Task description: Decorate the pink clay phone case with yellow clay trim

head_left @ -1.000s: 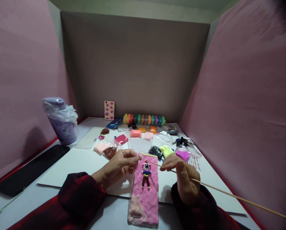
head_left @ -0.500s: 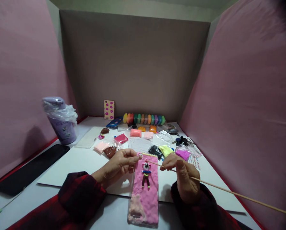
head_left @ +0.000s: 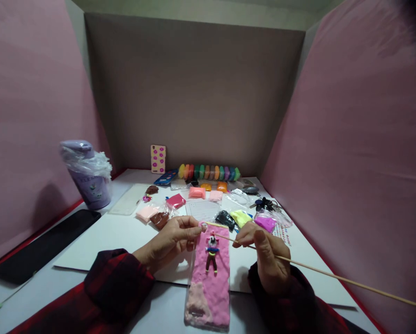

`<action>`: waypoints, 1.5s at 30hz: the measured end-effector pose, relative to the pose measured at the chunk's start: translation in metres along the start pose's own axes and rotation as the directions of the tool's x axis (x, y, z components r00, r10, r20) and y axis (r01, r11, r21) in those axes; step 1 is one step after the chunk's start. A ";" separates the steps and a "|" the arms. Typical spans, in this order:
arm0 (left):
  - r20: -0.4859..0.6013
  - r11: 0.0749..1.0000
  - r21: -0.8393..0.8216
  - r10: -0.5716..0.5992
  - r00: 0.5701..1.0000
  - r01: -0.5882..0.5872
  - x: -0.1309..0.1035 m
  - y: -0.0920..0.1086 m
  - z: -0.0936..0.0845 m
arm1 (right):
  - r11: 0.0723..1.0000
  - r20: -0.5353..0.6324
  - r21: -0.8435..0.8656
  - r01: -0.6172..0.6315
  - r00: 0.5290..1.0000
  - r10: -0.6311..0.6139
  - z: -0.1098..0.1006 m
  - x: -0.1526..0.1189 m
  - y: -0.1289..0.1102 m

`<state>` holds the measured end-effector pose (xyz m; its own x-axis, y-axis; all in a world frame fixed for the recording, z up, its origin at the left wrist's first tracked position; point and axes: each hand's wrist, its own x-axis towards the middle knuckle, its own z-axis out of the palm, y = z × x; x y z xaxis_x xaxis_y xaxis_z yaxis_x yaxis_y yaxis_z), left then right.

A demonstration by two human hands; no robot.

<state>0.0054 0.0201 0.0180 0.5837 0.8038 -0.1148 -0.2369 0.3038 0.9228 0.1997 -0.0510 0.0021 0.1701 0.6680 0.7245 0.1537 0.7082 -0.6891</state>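
Observation:
A phone case covered in pink clay, with a paler patch at its bottom left, lies in front of me. On its upper half is a small clay figure with a white face, blue band and brown legs. My left hand pinches the case at its top left corner. In my right hand is a long thin wooden stick, its tip at the figure's head and its other end running off to the right.
Bags of black clay, yellow clay and magenta clay lie beyond my hands. Further back stand a row of coloured clay packs and a patterned phone case. On the left are a purple bottle and a black flat object.
Hardly anything differs: both hands keep their grips and the stick's tip stays at the figure's head. The whole view has shifted very slightly.

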 end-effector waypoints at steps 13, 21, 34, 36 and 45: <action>-0.004 1.000 -0.006 -0.011 1.000 0.011 0.000 -0.001 0.001 | 0.997 -0.011 0.072 0.038 0.999 -0.037 0.001 -0.001 0.003; -0.010 1.000 -0.015 -0.019 1.000 0.019 -0.001 0.000 0.002 | 1.000 0.029 0.022 0.008 1.000 -0.009 -0.001 -0.001 0.002; 0.004 0.997 -0.068 -0.039 0.999 0.039 0.001 -0.003 -0.002 | 0.991 -0.066 0.129 0.045 0.997 -0.037 -0.001 0.000 0.008; -0.002 0.996 -0.078 -0.044 0.999 0.043 0.002 -0.004 -0.002 | 0.992 -0.063 0.118 0.039 0.998 -0.032 -0.002 -0.001 0.008; -0.008 0.997 -0.072 -0.042 0.999 0.041 0.003 -0.005 -0.003 | 0.995 -0.044 0.094 0.040 0.998 -0.036 0.000 -0.001 0.010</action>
<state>0.0058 0.0223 0.0124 0.5872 0.7942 -0.1562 -0.2677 0.3727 0.8885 0.2015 -0.0447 -0.0057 0.2067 0.6318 0.7470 0.0678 0.7524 -0.6552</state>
